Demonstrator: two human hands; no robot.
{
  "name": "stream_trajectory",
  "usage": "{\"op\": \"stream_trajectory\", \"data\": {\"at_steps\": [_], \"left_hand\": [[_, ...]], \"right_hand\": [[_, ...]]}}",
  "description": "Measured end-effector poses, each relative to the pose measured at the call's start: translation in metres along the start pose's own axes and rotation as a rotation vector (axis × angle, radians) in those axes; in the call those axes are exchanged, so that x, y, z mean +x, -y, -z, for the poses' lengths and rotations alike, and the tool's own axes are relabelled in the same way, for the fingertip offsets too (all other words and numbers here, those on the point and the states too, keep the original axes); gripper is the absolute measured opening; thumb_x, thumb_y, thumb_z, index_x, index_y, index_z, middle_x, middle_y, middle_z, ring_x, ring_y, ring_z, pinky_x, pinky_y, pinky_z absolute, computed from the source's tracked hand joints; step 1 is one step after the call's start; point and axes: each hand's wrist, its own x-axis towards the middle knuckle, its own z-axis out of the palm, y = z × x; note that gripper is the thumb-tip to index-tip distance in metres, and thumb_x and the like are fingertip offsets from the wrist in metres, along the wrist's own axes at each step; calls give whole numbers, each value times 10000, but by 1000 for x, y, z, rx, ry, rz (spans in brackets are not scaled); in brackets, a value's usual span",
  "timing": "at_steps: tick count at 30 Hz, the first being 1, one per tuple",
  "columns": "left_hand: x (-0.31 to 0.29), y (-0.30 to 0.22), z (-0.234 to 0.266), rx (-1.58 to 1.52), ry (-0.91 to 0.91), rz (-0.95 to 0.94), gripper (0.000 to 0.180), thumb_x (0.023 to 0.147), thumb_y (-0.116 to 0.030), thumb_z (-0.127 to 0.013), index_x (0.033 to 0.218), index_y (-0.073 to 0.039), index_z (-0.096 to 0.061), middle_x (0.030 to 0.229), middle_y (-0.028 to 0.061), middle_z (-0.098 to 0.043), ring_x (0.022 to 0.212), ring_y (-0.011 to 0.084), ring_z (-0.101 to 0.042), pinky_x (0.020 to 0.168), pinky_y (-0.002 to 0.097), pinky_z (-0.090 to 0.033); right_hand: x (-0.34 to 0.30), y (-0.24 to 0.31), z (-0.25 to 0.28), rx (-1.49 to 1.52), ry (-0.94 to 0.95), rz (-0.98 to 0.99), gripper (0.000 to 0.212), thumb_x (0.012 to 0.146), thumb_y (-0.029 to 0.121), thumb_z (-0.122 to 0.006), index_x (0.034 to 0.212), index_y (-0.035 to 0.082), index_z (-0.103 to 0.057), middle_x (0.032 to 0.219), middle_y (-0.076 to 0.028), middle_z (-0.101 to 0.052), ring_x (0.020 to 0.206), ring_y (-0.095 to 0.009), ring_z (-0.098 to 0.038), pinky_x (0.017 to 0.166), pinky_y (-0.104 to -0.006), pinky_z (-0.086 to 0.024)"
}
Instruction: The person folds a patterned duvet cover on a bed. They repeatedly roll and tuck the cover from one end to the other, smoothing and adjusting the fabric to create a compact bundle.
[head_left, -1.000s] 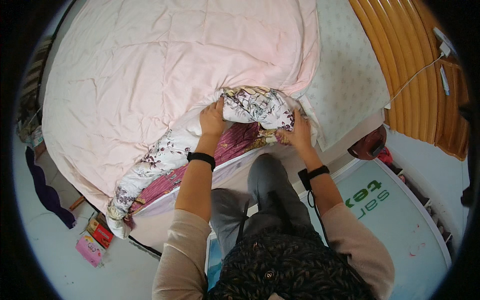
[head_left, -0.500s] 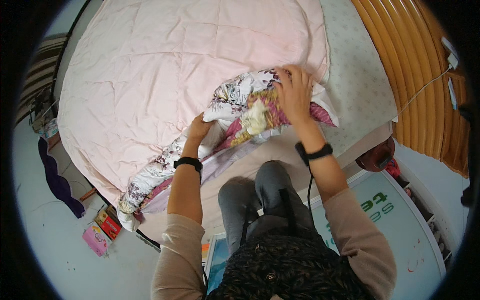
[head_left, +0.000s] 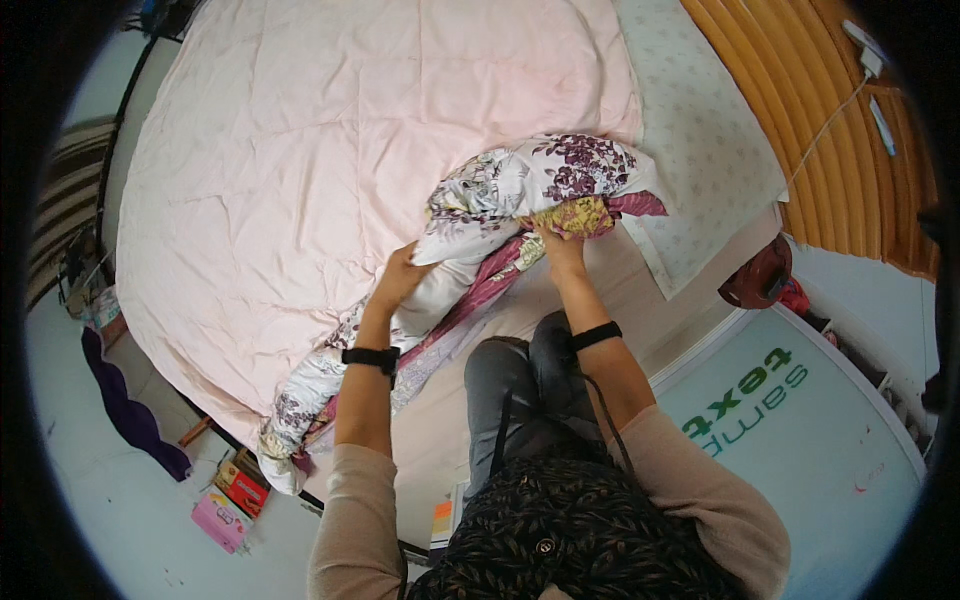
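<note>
- Head view: a white fold of the floral bedding (head_left: 590, 165) is pinched by the left hand (head_left: 398, 277).
- The right hand (head_left: 563, 252) is tucked against its yellow-magenta edge; its grip cannot be told.
- The bedding is bunched along the near edge of the pink quilt (head_left: 280, 150).
- Soft, limp, bulky handling is expected; gathered edges are best grasped.

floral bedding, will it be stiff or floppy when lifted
The floral bedding will probably flop and sag, as it lies bunched in soft folds and creases. Its rounded, puffy bulk suggests padding, so it may be light for its size.
</note>
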Motion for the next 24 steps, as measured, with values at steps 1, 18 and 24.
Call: {"op": "stream_trajectory", "data": {"at_steps": [1, 18, 24], "left_hand": [[-6, -5, 13, -90, 22, -16, 342, 836, -92, -654, 1159, -2, -585, 1039, 3, -643, 937, 96, -567, 848, 247, -447], [51, -110, -17, 925, -411, -758, 916, 573, -173, -737, 1395, -115, -336, 1470, 159, -268, 1357, 382, -221, 1095, 550, -166], [89, -110, -13, 933, -296, -494, 753, 685, -255, -673, 1344, -57, -368, 1188, 144, -539, 1131, 257, -500, 990, 515, -317]], "right_hand": [[-1, -4, 8, 108, 32, 15, 596, 812, 120, -671, 1317, 11, -375, 1248, -69, -522, 1097, -189, -517, 930, -302, -399], [-26, 85, -28, 802, 355, -232, 346, 960, 249, -457, 1267, 91, -441, 1216, -63, -515, 1108, -215, -508, 950, -372, -439], [-34, 90, -4, 649, 468, -281, 388, 947, 264, -480, 1280, 65, -467, 1290, -68, -502, 1147, -206, -507, 971, -359, -435]]}}
